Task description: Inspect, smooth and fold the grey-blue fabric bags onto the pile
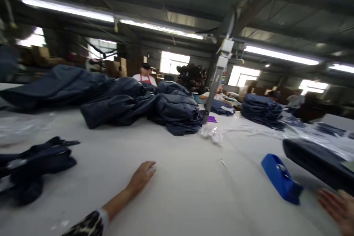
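Observation:
My left hand [141,177] is over the white tabletop [177,191], a little left of the middle. Its fingers are loosely bent, a gap shows between thumb and fingers, and I see nothing held. At the lower right edge is my right hand [336,206], partly cut off, fingers stretched out. Just above it a dark navy folded garment [315,162], blurred, appears tilted; whether the hand touches it I cannot tell. To the left of that hand stands a blue tape dispenser [280,179].
Heaped navy garments [177,107] lie across the table's far side. A crumpled dark garment [41,166] is at left, near clear plastic [24,127]. A metal post [214,88] rises from the table. Folded garments form a stack [261,110]. Co-workers [145,75] are beyond.

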Available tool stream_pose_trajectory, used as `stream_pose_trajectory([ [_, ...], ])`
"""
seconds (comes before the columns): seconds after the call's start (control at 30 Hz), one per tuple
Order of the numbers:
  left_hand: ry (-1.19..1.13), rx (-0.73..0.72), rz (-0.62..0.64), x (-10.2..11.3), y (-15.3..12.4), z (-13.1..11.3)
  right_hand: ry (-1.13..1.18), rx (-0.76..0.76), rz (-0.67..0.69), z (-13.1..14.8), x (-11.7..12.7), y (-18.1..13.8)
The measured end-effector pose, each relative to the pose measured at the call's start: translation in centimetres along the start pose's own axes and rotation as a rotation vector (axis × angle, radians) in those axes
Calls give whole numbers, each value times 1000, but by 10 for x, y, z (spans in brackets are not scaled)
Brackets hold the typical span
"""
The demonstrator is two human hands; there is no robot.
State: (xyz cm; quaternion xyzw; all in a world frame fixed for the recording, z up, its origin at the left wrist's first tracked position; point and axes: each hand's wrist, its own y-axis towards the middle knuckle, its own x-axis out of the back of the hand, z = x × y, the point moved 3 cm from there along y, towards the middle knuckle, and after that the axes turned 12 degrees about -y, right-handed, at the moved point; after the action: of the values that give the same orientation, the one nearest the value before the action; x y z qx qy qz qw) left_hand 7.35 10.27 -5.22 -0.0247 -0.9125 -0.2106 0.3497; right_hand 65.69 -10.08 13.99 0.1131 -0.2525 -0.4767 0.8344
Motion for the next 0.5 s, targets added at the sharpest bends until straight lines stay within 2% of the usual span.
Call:
stream_pose_trajectory([
  [0.03,55,-13,-4,6,11,0,44,-163,-19,-28,-25,-12],
  [0.07,98,-24,-7,11,23,-1,88,-256,75,-47,-58,-30],
  [0.13,163,-44,-7,17,51,-4,118,-282,366,-55,-131,-79],
  [0.2,215,-77,5,17,83,-10,108,-225,660,-37,-202,-136],
  [0.3,310,-152,48,0,135,-24,70,-57,864,-1,-279,-203],
  [0.4,402,-219,75,-27,188,-40,-57,166,833,11,-311,-228],
  [0.5,479,-293,53,-49,244,-60,-79,193,794,0,-314,-228],
])
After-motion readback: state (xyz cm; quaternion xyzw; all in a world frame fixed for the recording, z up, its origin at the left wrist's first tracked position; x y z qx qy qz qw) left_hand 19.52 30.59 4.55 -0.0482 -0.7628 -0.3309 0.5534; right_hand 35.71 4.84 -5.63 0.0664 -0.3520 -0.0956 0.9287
